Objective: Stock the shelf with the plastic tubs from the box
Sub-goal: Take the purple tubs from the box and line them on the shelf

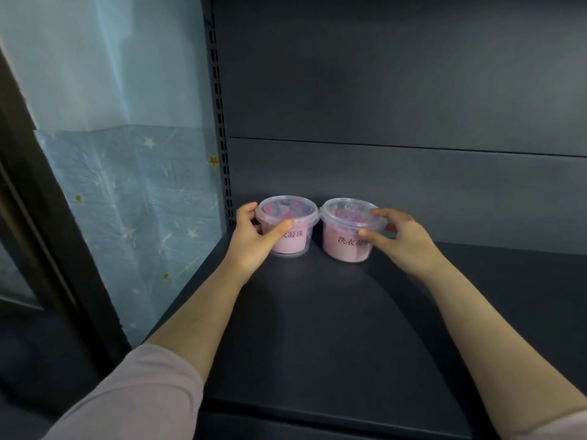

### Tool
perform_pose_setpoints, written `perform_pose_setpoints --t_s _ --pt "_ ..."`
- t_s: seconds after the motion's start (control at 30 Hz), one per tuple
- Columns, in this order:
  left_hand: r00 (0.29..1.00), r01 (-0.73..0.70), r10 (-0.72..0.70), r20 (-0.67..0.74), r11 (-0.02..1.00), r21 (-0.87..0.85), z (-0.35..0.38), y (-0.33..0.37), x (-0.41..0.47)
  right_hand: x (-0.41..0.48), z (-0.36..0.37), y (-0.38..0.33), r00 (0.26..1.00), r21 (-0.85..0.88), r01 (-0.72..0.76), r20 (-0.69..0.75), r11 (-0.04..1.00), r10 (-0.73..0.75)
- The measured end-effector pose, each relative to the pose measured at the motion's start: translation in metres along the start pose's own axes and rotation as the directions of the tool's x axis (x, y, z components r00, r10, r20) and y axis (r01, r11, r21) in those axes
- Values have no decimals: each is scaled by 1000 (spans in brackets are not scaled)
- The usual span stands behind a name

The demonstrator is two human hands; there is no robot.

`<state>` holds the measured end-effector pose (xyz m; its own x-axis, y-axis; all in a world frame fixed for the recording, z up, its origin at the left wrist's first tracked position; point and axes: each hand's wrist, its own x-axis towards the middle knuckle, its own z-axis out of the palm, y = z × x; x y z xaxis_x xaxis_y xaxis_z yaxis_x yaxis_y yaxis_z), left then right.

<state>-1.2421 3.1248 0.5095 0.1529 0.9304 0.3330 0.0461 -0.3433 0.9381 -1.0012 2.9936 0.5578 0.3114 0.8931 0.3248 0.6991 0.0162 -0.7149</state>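
Two clear plastic tubs with pink labels and clear lids stand side by side at the back left of the dark shelf (317,312). My left hand (251,239) grips the left tub (290,217), thumb across its front and fingers behind it. The right tub (344,230) is held by my right hand (400,236), thumb on the front under the rim and fingers over the lid's right edge. Their rims nearly touch. The box is out of view.
The shelf's dark back panel (397,173) rises just behind the tubs. A slotted upright (222,154) marks the shelf's left end. Beyond it hangs a light blue sheet with stars (136,201). Bare shelf surface stretches to the right and toward me.
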Motion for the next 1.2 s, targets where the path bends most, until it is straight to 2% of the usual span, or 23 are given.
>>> perform_pose_setpoints --t_s 0.27,0.53,0.77,1.0,1.2 --pt "999 -22 23 44 1000 -15 -1 3 2 -6 5 -5 996 -162 57 -55 985 -66" --pt "1000 -13 12 17 1000 22 -2 4 2 -7 5 -8 996 -203 55 -61 978 -69" --pt "999 12 -12 36 1000 -3 -3 2 3 -11 6 -9 991 -185 37 -122 982 -61" --pt "997 27 -25 77 999 -27 -6 4 6 -6 -1 -9 961 -2 -36 -274 999 34" --pt "999 21 -20 45 1000 -9 -2 5 5 -7 3 -5 977 -102 11 -211 995 -32"
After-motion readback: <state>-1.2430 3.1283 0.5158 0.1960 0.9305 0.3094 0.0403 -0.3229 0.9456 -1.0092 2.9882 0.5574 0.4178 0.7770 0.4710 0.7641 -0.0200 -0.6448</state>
